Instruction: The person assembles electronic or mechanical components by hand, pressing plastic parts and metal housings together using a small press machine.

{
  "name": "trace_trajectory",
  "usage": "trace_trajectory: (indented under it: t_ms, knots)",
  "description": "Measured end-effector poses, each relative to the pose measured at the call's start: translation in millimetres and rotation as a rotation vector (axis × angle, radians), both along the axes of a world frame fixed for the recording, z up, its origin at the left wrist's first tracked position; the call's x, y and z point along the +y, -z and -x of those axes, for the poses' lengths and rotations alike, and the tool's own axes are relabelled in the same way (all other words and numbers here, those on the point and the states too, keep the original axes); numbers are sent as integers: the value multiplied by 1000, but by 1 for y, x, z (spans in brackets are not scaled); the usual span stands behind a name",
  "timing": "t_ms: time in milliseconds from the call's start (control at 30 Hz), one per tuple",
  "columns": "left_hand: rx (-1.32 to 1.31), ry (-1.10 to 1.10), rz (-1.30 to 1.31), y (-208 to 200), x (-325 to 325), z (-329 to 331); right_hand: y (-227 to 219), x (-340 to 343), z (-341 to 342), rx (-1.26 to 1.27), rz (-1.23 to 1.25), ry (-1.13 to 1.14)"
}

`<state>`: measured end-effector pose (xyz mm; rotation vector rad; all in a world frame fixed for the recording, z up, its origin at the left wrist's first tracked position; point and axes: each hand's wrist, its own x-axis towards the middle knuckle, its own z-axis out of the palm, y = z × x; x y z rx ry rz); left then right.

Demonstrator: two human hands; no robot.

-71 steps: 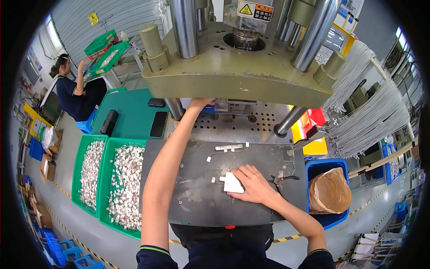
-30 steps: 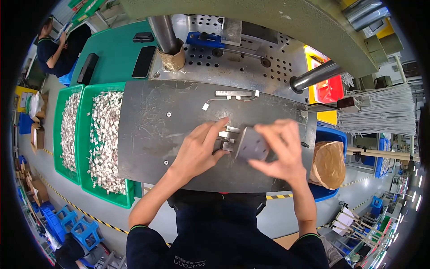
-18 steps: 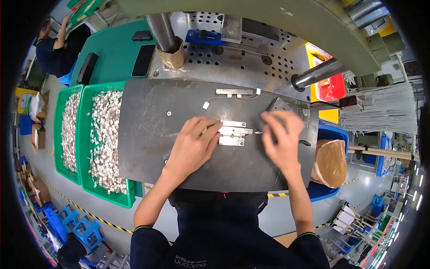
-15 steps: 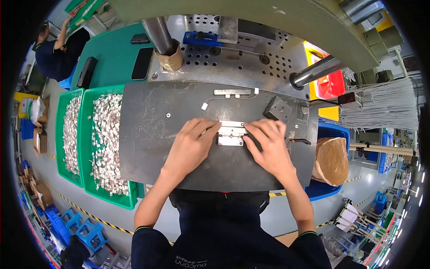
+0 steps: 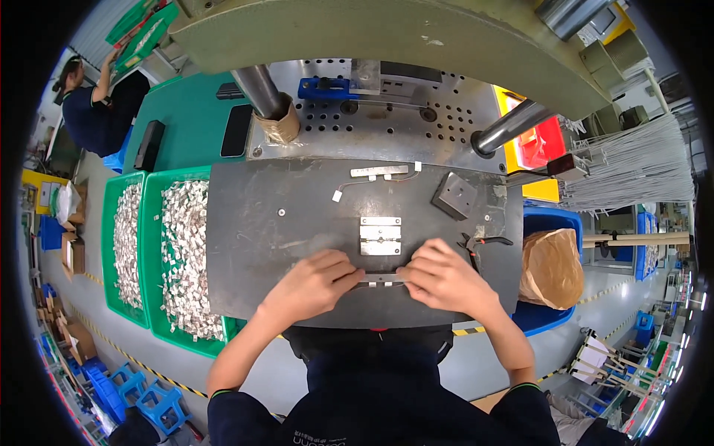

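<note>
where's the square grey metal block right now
In the head view the square grey metal block lies on the dark steel worktop, toward its far right corner, beyond the black-handled pliers.

Thin strip (image 5: 381,278) ends hidden under both hands; detail too small.

- Two green bins (image 5: 152,223) of small pale parts, left of the grey work plate (image 5: 275,238).
- Dark square block (image 5: 454,196), upper right of plate.
- Blue bin (image 5: 550,223) holding a brown paper bag (image 5: 550,269).
- Phone (image 5: 237,130) on green table (image 5: 193,111).
- Pliers, probably (image 5: 480,243), at plate's right edge.
- Second person (image 5: 97,111), far left.
</note>
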<state>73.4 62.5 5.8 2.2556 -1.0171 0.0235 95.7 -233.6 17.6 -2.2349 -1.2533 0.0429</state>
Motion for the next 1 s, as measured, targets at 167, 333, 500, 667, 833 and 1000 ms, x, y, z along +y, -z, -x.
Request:
trace_trajectory:
  t_ms: [167,333,500,667,833,1000]
  knots:
    - [50,37,50,-14,-1,-26,-7,9,-16,96,-60,2]
    - [-227,-343,98,6,-23,-102,8,38,-90,-335,-45,508]
    - [-149,-266,-146,21,-26,-126,29,28,-110,-289,68,407]
    - [-122,-311,126,8,-22,-97,7,28,-77,-181,-101,412]
    - [261,-271,358,0,-18,-59,9,10,-45,306,-336,360]
    - [393,-218,423,19,-17,-45,37,8,-39,483,-516,279]
